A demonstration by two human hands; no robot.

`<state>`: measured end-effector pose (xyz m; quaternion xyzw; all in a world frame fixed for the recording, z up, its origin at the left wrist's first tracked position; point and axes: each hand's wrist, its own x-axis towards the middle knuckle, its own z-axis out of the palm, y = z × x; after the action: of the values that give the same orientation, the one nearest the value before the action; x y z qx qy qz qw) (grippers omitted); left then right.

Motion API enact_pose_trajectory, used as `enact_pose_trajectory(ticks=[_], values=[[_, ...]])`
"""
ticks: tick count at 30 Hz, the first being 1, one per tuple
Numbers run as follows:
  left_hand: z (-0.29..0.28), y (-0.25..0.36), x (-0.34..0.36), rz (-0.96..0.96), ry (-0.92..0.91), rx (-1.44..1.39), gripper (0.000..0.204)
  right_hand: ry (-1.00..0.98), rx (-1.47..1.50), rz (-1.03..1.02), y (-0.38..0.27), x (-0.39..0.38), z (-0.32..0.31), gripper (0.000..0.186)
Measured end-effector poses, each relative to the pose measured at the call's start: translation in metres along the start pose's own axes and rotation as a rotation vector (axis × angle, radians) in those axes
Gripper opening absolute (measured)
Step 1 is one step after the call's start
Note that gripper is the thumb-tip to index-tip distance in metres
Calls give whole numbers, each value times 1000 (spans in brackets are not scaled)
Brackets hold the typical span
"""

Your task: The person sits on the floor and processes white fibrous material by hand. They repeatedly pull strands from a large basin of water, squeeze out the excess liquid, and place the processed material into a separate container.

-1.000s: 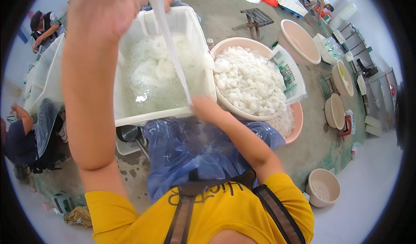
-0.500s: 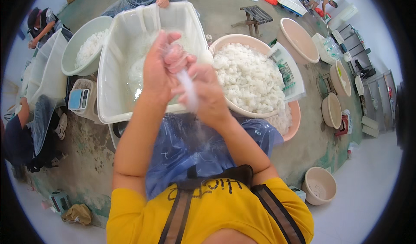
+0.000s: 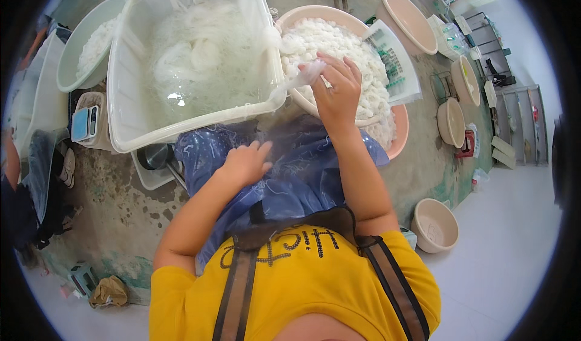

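Before me stands a large white plastic tub (image 3: 200,122), half full of cloudy water with tangled white fibre (image 3: 206,56) in it. My right hand (image 3: 339,91) is raised over the near side of a round pink basin (image 3: 315,12). Between its fingers is a wet, translucent white tuft of fibre (image 3: 310,73), trailing toward the tub's right rim. The basin is heaped with fluffy white clumps (image 3: 339,47). Low over my blue plastic apron (image 3: 290,165), my left hand (image 3: 245,162) is empty, its fingers apart.
A pale green basin (image 3: 68,68) with white clumps stands left of the tub, a small blue-topped scale (image 3: 85,123) near it. A printed white sack (image 3: 393,62) hangs over the pink basin's right side. More basins (image 3: 434,226) stand to the right. Co-workers are partly visible at the left.
My hands, together over the tub before, have parted. The left dropped to the apron, and the right moved right with the fibre. The view has shifted, so the tub appears higher.
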<state>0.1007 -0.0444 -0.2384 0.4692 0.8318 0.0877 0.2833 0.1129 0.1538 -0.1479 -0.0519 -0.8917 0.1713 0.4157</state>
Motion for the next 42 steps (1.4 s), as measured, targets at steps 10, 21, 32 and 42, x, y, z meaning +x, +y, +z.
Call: enact_pose_trajectory(ticks=[10, 21, 32, 42], values=[[-20, -29, -24, 301, 507, 266, 23, -20, 154, -28, -30, -4, -28, 4], [-95, 58, -12, 516, 966, -1000, 34, 65, 378, 128, -62, -7, -42, 5], [-106, 33, 2, 264, 1208, -633, 17, -12, 977, 294, -101, 10, -73, 21], [-102, 61, -42, 748, 640, -1477, 32, 167, 532, 129, -83, 9, -64, 10]])
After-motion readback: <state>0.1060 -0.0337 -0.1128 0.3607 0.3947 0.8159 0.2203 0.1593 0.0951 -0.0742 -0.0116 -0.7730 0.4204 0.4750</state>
